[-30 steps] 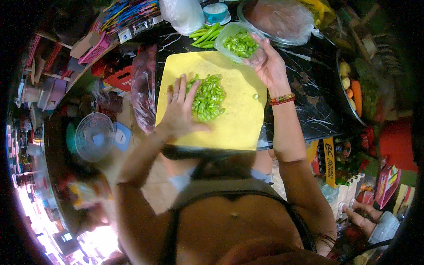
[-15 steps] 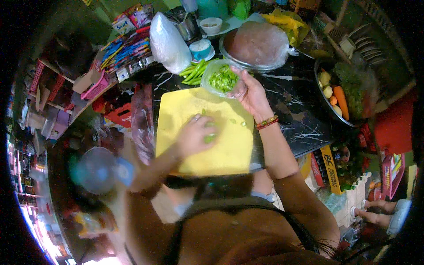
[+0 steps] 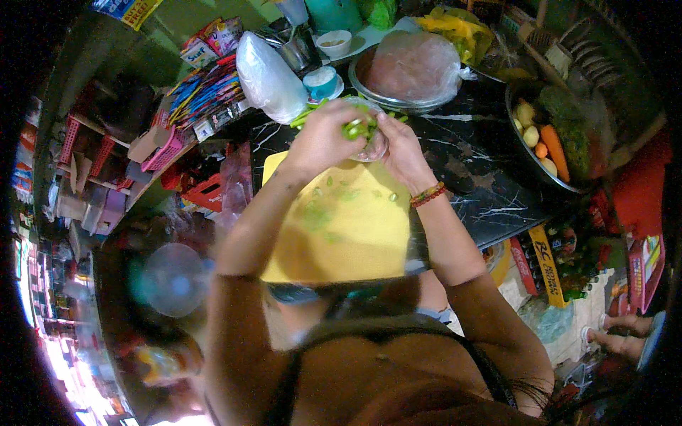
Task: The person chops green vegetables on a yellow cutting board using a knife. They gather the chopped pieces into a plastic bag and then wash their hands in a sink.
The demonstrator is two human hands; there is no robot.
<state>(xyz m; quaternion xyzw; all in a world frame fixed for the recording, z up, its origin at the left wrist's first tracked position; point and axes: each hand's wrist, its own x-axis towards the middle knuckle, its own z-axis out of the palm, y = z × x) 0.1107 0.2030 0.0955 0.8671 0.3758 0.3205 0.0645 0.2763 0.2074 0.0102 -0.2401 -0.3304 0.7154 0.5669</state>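
My right hand (image 3: 403,148), with a beaded bracelet at its wrist, grips a clear plastic tub (image 3: 372,150) tilted at the far edge of the yellow cutting board (image 3: 341,241). Over the tub's mouth is my left hand (image 3: 325,142), its fingers curled around chopped green chili pieces (image 3: 360,128). How much the tub contains is largely hidden by that hand. A few loose slices and wet green traces lie on the board. Behind my hands, whole green chilies (image 3: 304,117) rest on the black marbled table, mostly covered from sight.
A large pan (image 3: 398,106) with a plastic-covered load stands behind, beside a teal cup (image 3: 321,84) and a white plastic bag (image 3: 270,78). To the right is a basin (image 3: 513,121) of carrots, potatoes and greens. Crates (image 3: 541,263) stand below the table; another person's legs (image 3: 625,334) show farther right.
My left hand has lifted from the board up to the tub, carrying chopped chili pieces. Fewer pieces lie on the board. My right hand still holds the tub in about the same place.
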